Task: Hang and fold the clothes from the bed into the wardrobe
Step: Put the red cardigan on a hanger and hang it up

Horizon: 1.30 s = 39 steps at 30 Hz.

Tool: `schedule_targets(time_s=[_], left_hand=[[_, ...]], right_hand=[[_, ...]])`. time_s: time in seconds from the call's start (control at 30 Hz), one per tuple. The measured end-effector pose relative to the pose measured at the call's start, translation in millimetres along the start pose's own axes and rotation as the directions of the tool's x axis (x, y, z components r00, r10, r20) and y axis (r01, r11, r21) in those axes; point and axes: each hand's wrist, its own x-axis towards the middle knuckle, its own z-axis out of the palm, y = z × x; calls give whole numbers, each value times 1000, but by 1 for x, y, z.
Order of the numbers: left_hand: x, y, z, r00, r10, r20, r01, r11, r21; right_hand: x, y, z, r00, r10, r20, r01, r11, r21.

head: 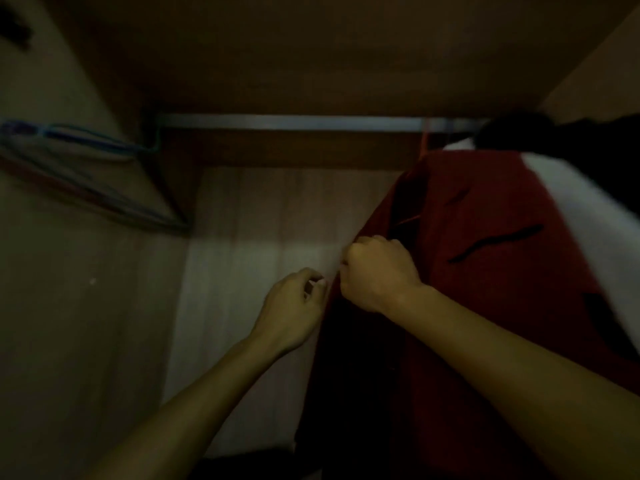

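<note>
Red garment [485, 271] hangs from rail [294, 123], right side of wardrobe [259, 209]. Right hand [375, 273] fisted on its left front edge. Left hand [292, 310] curled just beside that edge; cannot tell if gripping. Fabric judged soft, light, limp: take by edge or shoulders.

Inside a dim wooden wardrobe [259, 220], a dark red fabric garment [485, 271] is hanging from a grey metal rail [294, 123]. The right hand [377, 275] is gripping the garment's front edge in a closed fist, and the left hand [294, 306], just beside and below it, is pinching the same edge with curled fingers. A white garment [588, 209] and a black garment [571, 143] are hanging further right; blue wire hangers [86, 140] are hanging at far left.
</note>
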Motion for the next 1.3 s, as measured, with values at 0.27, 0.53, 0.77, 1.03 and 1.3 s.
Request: schedule_targets(time_s=[0.27, 0.53, 0.77, 1.03, 1.3], left_hand=[[-110, -26, -33, 980, -160, 121, 141, 978, 153], [-207, -9, -88, 976, -94, 197, 50, 975, 216], [-309, 9, -127, 939, -106, 328, 95, 994, 49], [-424, 48, -160, 891, -94, 445, 175, 974, -146], [-490, 154, -175, 851, -30, 525, 224, 924, -310]], right_hand=[[-72, -54, 22, 940, -125, 316, 29, 956, 291], [-178, -110, 11, 928, 18, 372, -218, 836, 504], [-297, -159, -29, 928, 191, 320, -348, 751, 561], [-431, -197, -103, 866, 312, 392, -482, 732, 482], [-539, -180, -208, 763, 522, 381, -644, 664, 380]])
